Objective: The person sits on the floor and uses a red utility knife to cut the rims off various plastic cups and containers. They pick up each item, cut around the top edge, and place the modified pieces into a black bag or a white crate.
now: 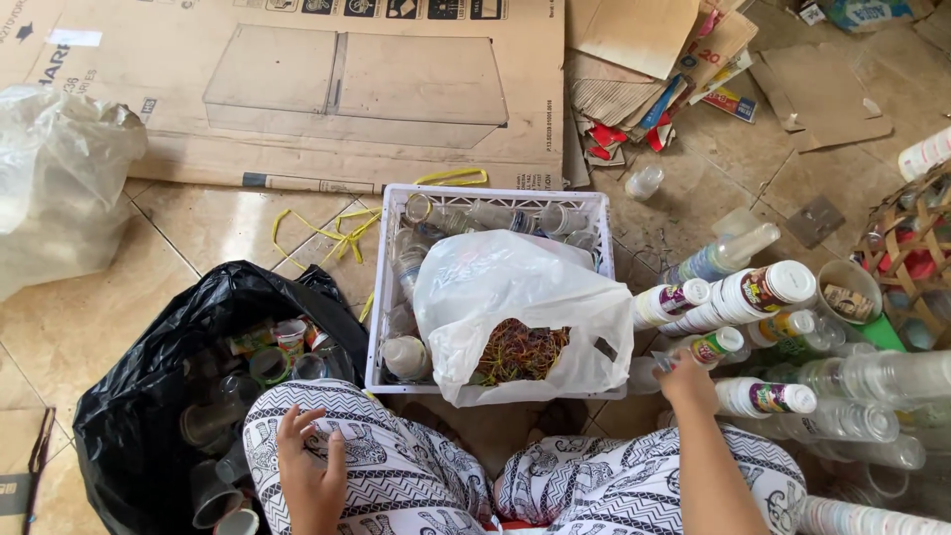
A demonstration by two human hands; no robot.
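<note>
My left hand [312,471] rests open on my left knee, on patterned black-and-white trousers, beside the black bin bag [149,381] that holds several plastic cups. My right hand [686,381] reaches out to the right, its fingers closed around a stack of nested white plastic cups [763,398] with printed labels. More stacks of cups [738,295] lie just beyond it. In front of my knees stands a white plastic crate [495,198] with clear cups inside. A white plastic bag [520,307] full of rubber bands lies open on it.
A large flattened cardboard box [297,89] lies at the back, with cardboard scraps [674,69] to its right. A clear plastic sack [54,178] sits at far left. Clear bottles [862,381] pile up at right beside a woven basket [911,248]. Yellow straps [332,233] lie on the tiles.
</note>
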